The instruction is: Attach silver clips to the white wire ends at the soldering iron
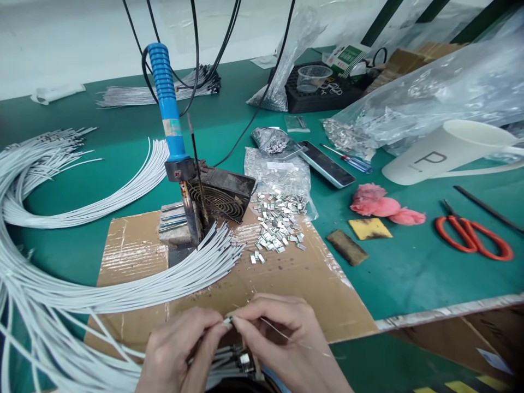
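In the head view, my left hand (184, 346) and my right hand (286, 338) meet fingertip to fingertip at the bottom middle. Between the left thumb and forefinger is pinched a small whitish-silver piece (227, 321), mostly covered. Its far end meets the right fingertips, and a thin pale wire (275, 328) runs back across the right hand from its closed fingers. Below the hands, white cables with metal ends (244, 360) show in part. A large bundle of white cables (135, 292) curves in from the left, its dark tips lying on the cardboard sheet (286, 289).
A blue-handled soldering iron (166, 93) points down beside a small black fan (225, 191). Loose metal shells (280, 224) spill from a plastic bag (278, 172). Rightward lie a phone (327, 164), a yellow sponge (370, 228), red-handled scissors (470, 234) and a white mug (446, 153).
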`<state>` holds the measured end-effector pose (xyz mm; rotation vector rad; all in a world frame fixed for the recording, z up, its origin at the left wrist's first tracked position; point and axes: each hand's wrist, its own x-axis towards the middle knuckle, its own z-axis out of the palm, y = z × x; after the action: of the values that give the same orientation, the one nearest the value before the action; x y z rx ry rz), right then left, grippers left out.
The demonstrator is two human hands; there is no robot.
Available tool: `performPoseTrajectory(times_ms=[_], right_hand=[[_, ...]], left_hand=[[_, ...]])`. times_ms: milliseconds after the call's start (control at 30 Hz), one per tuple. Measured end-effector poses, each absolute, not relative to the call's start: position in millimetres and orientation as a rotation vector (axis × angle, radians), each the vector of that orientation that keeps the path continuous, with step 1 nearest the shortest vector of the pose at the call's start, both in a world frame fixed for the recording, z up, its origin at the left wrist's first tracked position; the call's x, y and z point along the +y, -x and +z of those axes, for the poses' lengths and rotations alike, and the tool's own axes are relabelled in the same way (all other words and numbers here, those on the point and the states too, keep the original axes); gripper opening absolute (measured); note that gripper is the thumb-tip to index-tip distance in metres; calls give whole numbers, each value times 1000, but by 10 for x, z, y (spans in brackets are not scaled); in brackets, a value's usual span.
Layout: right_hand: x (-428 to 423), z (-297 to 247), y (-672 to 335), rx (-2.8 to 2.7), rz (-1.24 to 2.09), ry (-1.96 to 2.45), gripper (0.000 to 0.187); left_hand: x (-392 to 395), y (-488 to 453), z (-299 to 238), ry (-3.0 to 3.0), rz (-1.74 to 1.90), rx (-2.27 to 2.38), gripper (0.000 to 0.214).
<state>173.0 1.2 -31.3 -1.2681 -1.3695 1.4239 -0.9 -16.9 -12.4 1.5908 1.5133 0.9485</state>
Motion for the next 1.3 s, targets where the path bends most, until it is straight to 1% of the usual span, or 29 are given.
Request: performPoseTrajectory(times_ms=[100, 267, 400, 467, 500, 533, 600, 667, 767, 833, 933, 1033, 1200, 1300], right_hand=[[15, -316, -1745, -1384, 1440, 1250, 19], [34, -390, -1720, -1347, 1337, 1230, 18], [68, -377, -1694, -1336, 1399, 1289, 16], [53, -361, -1653, -1218, 1430, 1313, 16], [36, -355, -1621, -1135, 1450, 1326, 17], [16, -352, -1582, -1058, 1455, 1333, 19], [-24, -356, -1492, -1021, 1388, 1333, 20], [-50, -375, -1405, -1146, 1155, 1300, 18], [-53, -427, -1325, -1386, 759, 1190, 18], [-39, -466, -1319, -1463, 663, 1109, 23], [-16, -496, -1372, -1492, 707, 1045, 28], [5, -463, -1454, -1480, 858, 1049, 27], [43, -346, -1532, -1396, 1119, 1155, 19], [51, -307, -1525, -1244, 1256, 1213, 14]], left_hand=[[-146, 43, -144, -1753, 939, 1468, 16], [-184, 93, -282, -2133, 901, 1432, 18], [-264, 49, -379, -2245, 1011, 1513, 30], [-266, 17, -347, -2047, 1020, 1520, 24], [-253, 3, -312, -1885, 996, 1525, 18], [-234, -8, -269, -1696, 958, 1531, 17], [-182, -24, -177, -1304, 870, 1527, 32], [-129, -32, -100, -956, 827, 1450, 43], [-72, -42, -37, -648, 863, 1346, 50], [-48, -51, -18, -592, 906, 1362, 51], [-24, -70, 4, -607, 967, 1431, 55], [-7, -83, 21, -597, 998, 1459, 57], [2, -66, 22, -503, 996, 1350, 49], [17, -47, 22, -457, 979, 1307, 47]])
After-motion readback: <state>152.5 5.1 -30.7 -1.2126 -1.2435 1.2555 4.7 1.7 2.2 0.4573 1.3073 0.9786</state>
